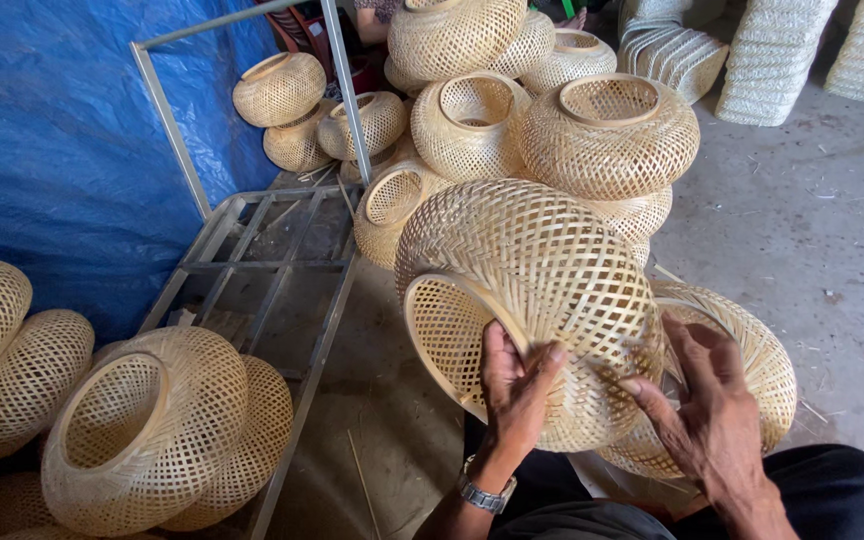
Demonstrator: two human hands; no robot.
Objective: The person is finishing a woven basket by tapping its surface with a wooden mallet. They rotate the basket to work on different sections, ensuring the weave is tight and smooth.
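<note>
The person holds a round woven basket [532, 300] up over their lap, tilted so its open mouth faces down and to the left. The left hand [514, 390] is closed on the rim of that mouth — thumb inside, fingers wrapped on the outside. The right hand [700, 400] rests on the side of the basket with its fingers bent, and the fingertips [637, 385] pinch at a thin strip in the weave. It looks like the finishing step: checking or tucking a loose strip. The next move likely needs a small, careful pull or push with those fingertips, while the left hand keeps the basket from turning.

Just behind the right hand lies a second basket [752, 350], partly hidden, so that hand has little room to swing out. A wristwatch [482, 493] sits on the left wrist.

More baskets are all around. A big pile [592, 130] stands right behind the held one, some touching each other. Another heap [142, 430] sits at the lower left, near a grey metal frame [252, 270] lying flat on the floor. A blue sheet [62, 140] hangs on the left. Flat woven pieces [782, 55] lean at the top right. Thin sticks are scattered on the concrete floor [812, 230] — easy to slip on.
</note>
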